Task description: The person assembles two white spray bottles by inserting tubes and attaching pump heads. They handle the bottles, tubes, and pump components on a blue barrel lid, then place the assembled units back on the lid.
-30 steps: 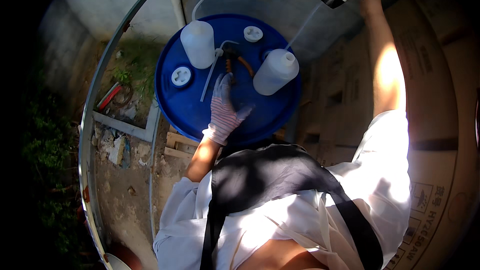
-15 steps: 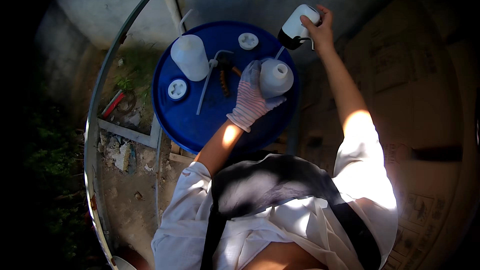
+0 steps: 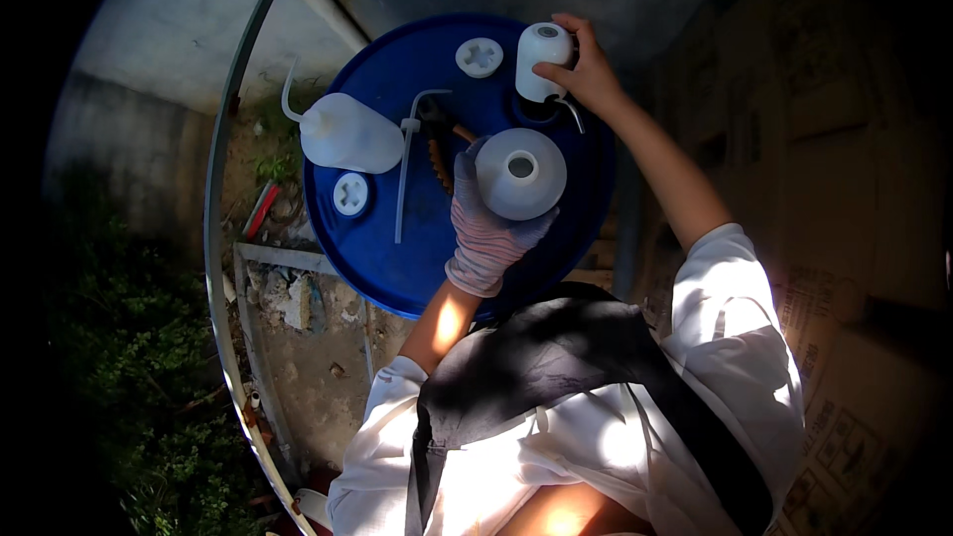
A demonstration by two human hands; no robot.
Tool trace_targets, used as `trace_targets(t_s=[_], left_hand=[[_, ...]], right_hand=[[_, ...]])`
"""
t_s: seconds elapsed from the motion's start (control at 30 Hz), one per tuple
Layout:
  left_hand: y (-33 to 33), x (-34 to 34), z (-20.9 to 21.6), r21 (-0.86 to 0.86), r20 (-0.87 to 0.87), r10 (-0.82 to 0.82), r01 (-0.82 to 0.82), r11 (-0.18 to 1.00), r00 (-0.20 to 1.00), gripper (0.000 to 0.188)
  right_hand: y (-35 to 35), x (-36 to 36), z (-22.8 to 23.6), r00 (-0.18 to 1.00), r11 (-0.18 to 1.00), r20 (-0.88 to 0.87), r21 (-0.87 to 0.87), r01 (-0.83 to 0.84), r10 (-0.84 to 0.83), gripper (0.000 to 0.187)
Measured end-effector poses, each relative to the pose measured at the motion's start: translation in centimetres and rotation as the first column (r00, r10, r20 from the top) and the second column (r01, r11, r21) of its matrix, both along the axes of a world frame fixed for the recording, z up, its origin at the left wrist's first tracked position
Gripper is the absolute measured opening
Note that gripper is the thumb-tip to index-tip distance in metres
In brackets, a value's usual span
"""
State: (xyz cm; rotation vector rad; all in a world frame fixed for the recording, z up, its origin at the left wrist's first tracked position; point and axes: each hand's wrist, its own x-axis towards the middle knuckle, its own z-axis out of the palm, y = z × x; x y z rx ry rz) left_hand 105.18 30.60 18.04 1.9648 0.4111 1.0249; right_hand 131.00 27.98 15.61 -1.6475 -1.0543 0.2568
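On the blue drum (image 3: 382, 258), a spouted bottle (image 3: 352, 134) and a white cap (image 3: 350, 195) crowd the left edge; a second cap (image 3: 480, 58) sits by the far edge. A bent tube (image 3: 402, 179) and orange-handled tool (image 3: 437, 161) lie mid-top, near the left hand (image 3: 486, 228), which grips an uncapped bottle (image 3: 541, 201) right of centre. The right hand (image 3: 593, 74) clasps a white pump (image 3: 541, 62) toward the far right edge. Bare room runs along the near-left edge.

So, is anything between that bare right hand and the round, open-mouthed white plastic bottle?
Only the rounded white pump with a bent silvery spout, held by the bare right hand itself. The bottle is uncapped, and the striped-gloved left hand clasps its side.
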Motion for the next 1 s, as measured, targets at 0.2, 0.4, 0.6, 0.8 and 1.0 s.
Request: trace_targets(t_s=[0.2,0.4,0.6,0.8,1.0], left_hand=[[0.0,-2.2,0.1,0.122,0.024,0.021,-0.023,0.992,0.999,0.105],[0.4,-4.0,-0.1,0.19,0.061,-0.011,-0.001,0.982,0.998,0.112],[-0.1,-4.5,-0.3,0.096,0.109,-0.037,0.027,0.995,0.993,0.107],[-0.7,-4.8,0.7,-0.036,0.066,-0.02,0.023,0.999,0.998,0.098],[-0.8,-4.8,0.5,0.005,0.055,-0.001,0.0,1.0,0.999,0.1]], right_hand=[[-0.2,-0.4,-1.8,0.999,0.999,0.046,0.016,-0.029,0.028,0.076],[-0.2,-0.3,-2.3,0.999,0.999,0.005,-0.015,-0.033,0.033,0.074],[0.3,0.8,-2.7,0.992,0.998,0.117,-0.031,-0.051,0.054,0.064],[0.7,1.6,-2.8,0.995,0.995,0.055,-0.045,-0.086,0.089,0.062],[1.3,3.5,-4.2,0.995,0.991,-0.03,-0.085,-0.099,0.097,0.066]])
